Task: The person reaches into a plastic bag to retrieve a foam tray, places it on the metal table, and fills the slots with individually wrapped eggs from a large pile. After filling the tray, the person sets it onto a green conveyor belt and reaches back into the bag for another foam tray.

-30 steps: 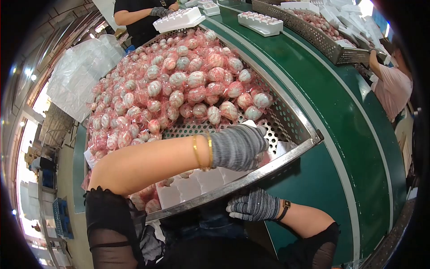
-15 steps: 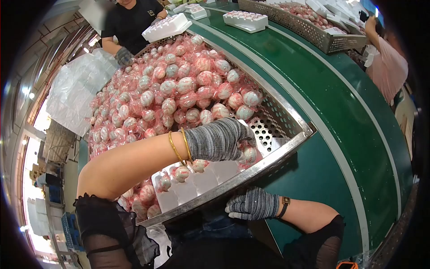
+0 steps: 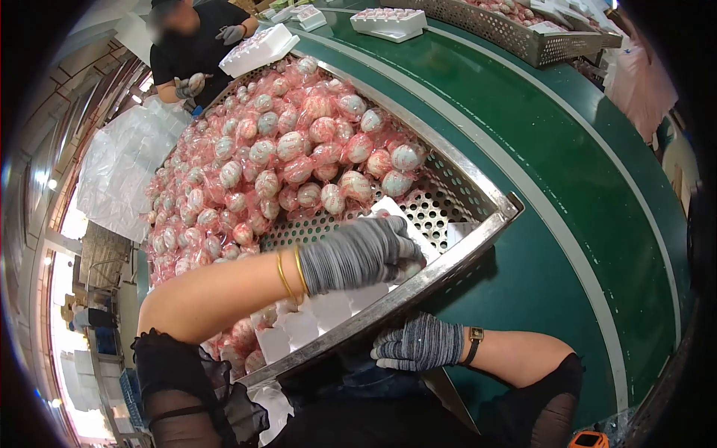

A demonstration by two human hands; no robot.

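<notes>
My left hand [image 3: 366, 252], in a grey striped knit glove, is bent over the right end of a white foam tray [image 3: 302, 326]. Its blurred fingers are curled round a pale wrapped egg [image 3: 405, 272], mostly hidden beneath them. The tray has moulded cells and lies inside the front rim of a perforated metal bin [image 3: 478, 237]. Wrapped eggs [image 3: 291, 145] with red-printed film are heaped in this bin. Outside the front rim, my right hand [image 3: 418, 342] rests in a matching glove, its fingers curled together and no object showing in them.
A green conveyor belt [image 3: 515, 127] curves along the right, carrying a filled white tray [image 3: 388, 22]. Across the bin, a co-worker's gloved hand [image 3: 191, 86] holds an egg near another tray [image 3: 258, 51]. Clear plastic sheeting [image 3: 123, 164] hangs at left. Another metal bin [image 3: 523, 41] stands behind.
My left hand has shifted slightly down and left over the tray end, covering the egg more. My right hand has stayed nearly still. The co-worker's hand has lifted from the heap with an egg.
</notes>
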